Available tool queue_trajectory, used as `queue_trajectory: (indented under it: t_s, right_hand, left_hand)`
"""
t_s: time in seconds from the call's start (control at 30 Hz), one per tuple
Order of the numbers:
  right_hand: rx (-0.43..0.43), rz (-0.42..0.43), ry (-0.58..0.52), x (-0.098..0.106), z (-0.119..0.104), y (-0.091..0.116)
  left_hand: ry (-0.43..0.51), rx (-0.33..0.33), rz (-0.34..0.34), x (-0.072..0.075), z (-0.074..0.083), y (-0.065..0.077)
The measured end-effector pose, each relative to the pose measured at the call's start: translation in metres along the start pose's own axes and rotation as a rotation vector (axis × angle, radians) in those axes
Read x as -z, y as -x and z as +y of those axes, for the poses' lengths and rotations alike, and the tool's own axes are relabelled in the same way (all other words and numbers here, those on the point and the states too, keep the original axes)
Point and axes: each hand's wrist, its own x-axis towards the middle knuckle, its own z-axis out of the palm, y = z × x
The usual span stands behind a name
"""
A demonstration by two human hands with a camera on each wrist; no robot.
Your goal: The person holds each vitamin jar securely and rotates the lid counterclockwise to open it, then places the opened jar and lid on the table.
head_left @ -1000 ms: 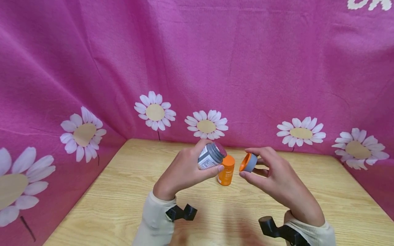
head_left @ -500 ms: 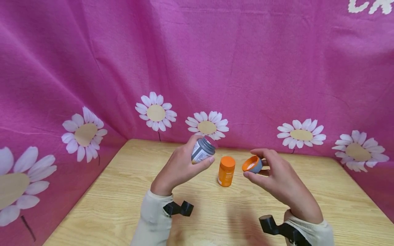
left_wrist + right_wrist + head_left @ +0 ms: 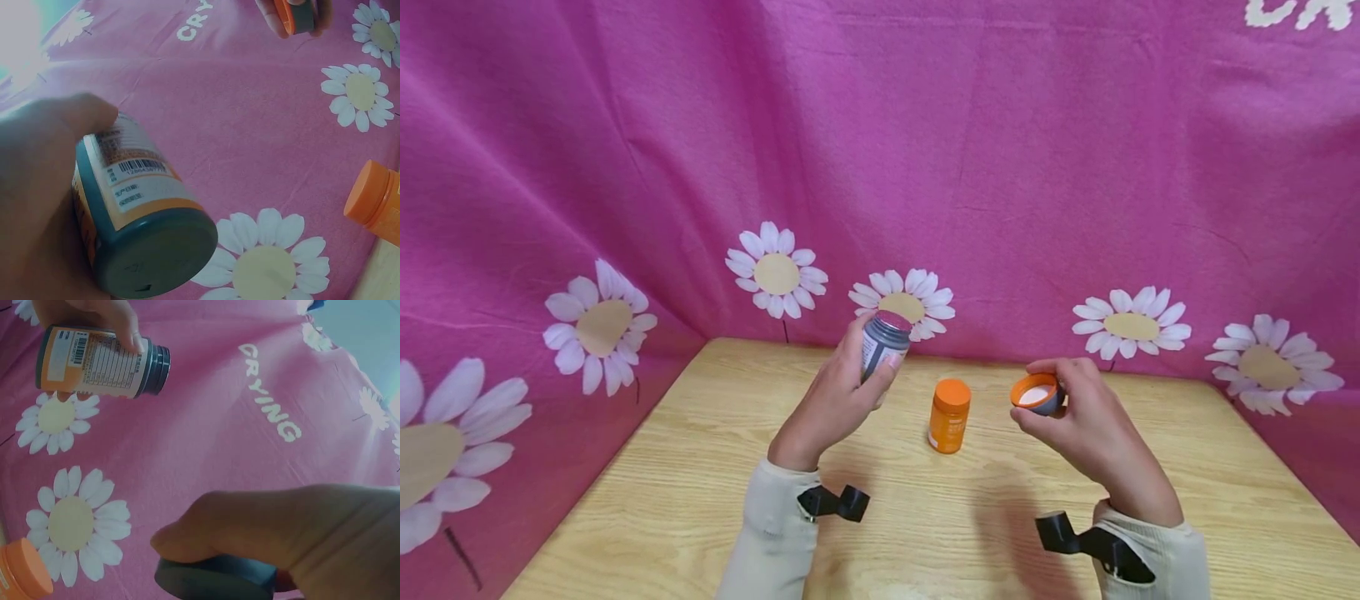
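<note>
My left hand (image 3: 831,400) grips a grey bottle (image 3: 886,340) with a white and orange label, its lid off and its threaded neck up, tilted slightly. A reddish-pink surface shows at the mouth. In the left wrist view the bottle's dark base (image 3: 156,253) and a barcode label face the camera. My right hand (image 3: 1086,417) pinches a grey cap (image 3: 1051,402) between thumb and fingers, its orange rim and white inside turned up. Between the hands an orange bottle (image 3: 950,417) with an orange lid stands upright on the table.
The light wood table (image 3: 910,533) carries the orange bottle near its middle. A pink cloth (image 3: 1000,167) printed with white daisies hangs behind the table and along its sides. Black camera mounts sit on both wrists, such as the left mount (image 3: 835,503).
My left hand has moved left and up, turning the bottle more upright. My right hand has moved right and tipped the cap's inside upward. The orange bottle stays put.
</note>
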Motion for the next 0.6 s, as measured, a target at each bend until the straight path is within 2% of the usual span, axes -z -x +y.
queue_trajectory:
  t_s: [0.37, 0.6]
  right_hand:
    - [-0.053, -0.028, 0.015, 0.001, 0.009, -0.001]
    - [-0.095, -0.072, 0.029, 0.0, 0.019, -0.003]
  left_hand:
    - [-0.025, 0.012, 0.107, 0.0, -0.015, -0.006]
    - [-0.018, 0.063, 0.151, -0.005, -0.03, -0.01]
